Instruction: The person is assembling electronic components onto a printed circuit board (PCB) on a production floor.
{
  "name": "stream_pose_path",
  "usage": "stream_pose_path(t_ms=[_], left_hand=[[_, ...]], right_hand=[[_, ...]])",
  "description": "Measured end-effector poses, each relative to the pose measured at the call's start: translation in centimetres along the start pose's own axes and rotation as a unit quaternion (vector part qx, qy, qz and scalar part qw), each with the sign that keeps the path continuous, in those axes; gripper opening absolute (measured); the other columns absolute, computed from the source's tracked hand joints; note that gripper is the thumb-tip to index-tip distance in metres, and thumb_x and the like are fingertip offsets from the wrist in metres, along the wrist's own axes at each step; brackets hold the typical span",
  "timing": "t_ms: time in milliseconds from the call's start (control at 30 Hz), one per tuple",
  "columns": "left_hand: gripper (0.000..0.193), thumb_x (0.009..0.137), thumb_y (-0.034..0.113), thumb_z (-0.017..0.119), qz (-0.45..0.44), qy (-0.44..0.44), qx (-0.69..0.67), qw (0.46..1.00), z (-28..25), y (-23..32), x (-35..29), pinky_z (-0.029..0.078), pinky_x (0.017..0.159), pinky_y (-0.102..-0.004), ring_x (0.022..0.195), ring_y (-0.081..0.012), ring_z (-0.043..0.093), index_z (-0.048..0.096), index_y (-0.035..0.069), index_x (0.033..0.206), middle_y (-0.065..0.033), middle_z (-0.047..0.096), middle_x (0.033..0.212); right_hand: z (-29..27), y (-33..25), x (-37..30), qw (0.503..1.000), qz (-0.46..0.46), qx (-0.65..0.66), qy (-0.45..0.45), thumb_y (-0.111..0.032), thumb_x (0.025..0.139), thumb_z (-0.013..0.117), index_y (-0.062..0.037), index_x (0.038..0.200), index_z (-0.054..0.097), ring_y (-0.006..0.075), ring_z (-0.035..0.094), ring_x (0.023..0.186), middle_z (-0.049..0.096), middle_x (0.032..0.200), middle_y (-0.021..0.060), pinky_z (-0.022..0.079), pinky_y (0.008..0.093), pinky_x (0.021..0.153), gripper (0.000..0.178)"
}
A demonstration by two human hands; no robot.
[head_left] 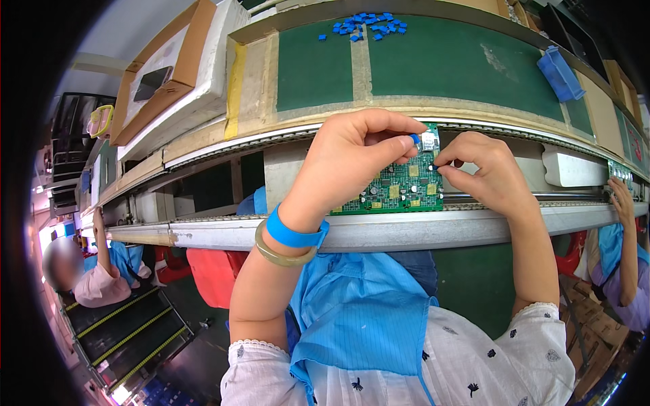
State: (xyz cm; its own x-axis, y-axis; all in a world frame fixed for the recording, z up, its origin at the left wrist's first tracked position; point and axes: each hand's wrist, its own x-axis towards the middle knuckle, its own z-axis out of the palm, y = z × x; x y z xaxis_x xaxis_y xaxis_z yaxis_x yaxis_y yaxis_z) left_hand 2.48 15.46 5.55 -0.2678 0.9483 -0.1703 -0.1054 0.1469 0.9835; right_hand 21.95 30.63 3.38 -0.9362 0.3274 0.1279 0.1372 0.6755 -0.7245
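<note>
The circuit board (414,186) lies flat in front of you, component side up, on the conveyor rail (379,232). Its right edge points away from you and its near edge runs along the rail; your left hand covers part of it, so you cannot tell its long axis for certain. The small blue part (415,139) is over the board's far right corner, just beside a silver block (429,141) there; it is too small to tell which way it points.

Your left hand (342,159) reaches over the board with thumb and index fingertip pinched on that blue part. Your right hand (489,172) is at the board's right edge, thumb and index with only a narrow gap between their tips, close to a small white-topped component (431,167); whether they grip anything, you cannot tell.

Well beyond the board, a loose scatter of blue parts (369,27) lies on the green mat (460,68). Beyond it to the right sits a blue bin (560,76), its contents hard to make out. Far to the board's left, a cardboard box (177,80) holds a dark flat object (153,83).
</note>
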Motion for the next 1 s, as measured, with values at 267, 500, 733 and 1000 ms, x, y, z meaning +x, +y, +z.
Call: stream_pose_path(t_ms=[267,500,733,1000], left_hand=[[0.023,0.092,-0.001,0.069,-0.018,0.004,0.009,1.0,1.0,0.1,-0.2,0.058,0.084,-0.0242,0.093,-0.0125,0.071,0.069,-0.004,0.114,-0.0088,0.073,0.103],[0.021,0.088,-0.002,0.074,0.039,0.0,0.1,0.994,2.9,-0.3,0.1,0.057,0.081,-0.0229,0.092,-0.0095,0.069,0.066,-0.002,0.107,-0.0055,0.071,0.099],[0.021,0.087,0.001,0.075,0.074,-0.006,0.138,0.988,3.4,-0.8,0.1,0.056,0.078,-0.023,0.089,-0.0086,0.067,0.067,0.0,0.107,-0.005,0.071,0.097],[0.019,0.09,0.012,0.076,0.138,0.123,0.154,0.971,1.7,-0.4,0.1,0.053,0.076,-0.0227,0.081,-0.008,0.063,0.07,0.0,0.104,-0.0021,0.069,0.09]], right_hand=[[-0.6,-0.2,0.0,0.997,0.014,0.067,0.032,-0.005,0.078,0.076,-0.0007,0.096,0.073,0.0193,0.066,0.078,0.071,0.089,0.0094,0.054,0.0304,0.072,0.019],[-0.3,-0.5,-0.2,0.99,-0.027,0.106,0.086,-0.008,0.081,0.078,-0.0011,0.098,0.074,0.017,0.066,0.075,0.072,0.089,0.0095,0.053,0.029,0.07,0.02],[-0.4,-0.7,-1.4,0.994,0.016,0.086,0.068,-0.005,0.08,0.075,-0.001,0.095,0.073,0.0201,0.067,0.079,0.07,0.087,0.0092,0.053,0.0318,0.072,0.015],[0.7,0.0,-1.8,0.992,-0.047,-0.071,0.094,-0.007,0.076,0.076,-0.0057,0.086,0.071,0.0273,0.062,0.083,0.064,0.083,0.0073,0.05,0.0388,0.077,0.011]])
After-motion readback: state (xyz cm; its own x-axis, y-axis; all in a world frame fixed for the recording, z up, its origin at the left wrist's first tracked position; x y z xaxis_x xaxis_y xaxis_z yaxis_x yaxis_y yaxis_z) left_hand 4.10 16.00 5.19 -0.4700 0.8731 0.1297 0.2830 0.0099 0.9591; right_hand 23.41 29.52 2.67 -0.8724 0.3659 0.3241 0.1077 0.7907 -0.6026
